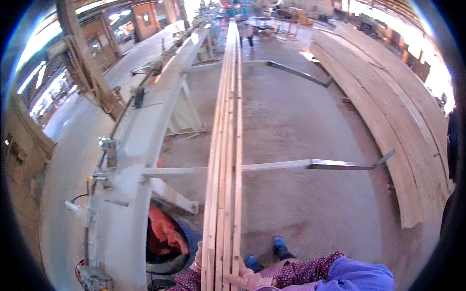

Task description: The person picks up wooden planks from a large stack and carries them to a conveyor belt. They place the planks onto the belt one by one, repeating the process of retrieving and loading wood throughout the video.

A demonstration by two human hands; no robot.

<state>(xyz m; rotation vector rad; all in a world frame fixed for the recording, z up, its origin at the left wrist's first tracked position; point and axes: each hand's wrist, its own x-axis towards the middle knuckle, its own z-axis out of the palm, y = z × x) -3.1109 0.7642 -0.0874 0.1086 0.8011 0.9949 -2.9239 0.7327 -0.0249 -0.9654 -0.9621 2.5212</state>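
A bundle of long, narrow wooden strips point(223, 145) runs from the lower edge of the view far into the distance. My left hand point(197, 258) grips the bundle's left side near its close end, and the strips partly hide it. On the right side, my right hand point(248, 279) presses against the same strips, its fingers curled in toward them. Both hands appear pale or gloved, with patterned cuffs. Farther out, the strips lie across two metal support arms, the nearer arm point(272, 166) and the farther arm point(247, 63).
A long pale machine bed point(131, 150) stands on the left, with fittings along its edge. Beneath it sits a dark bin point(187, 242) with red material inside. Stacked wide boards point(388, 116) lie on the right. Another person point(246, 31) stands by the far end of the strips.
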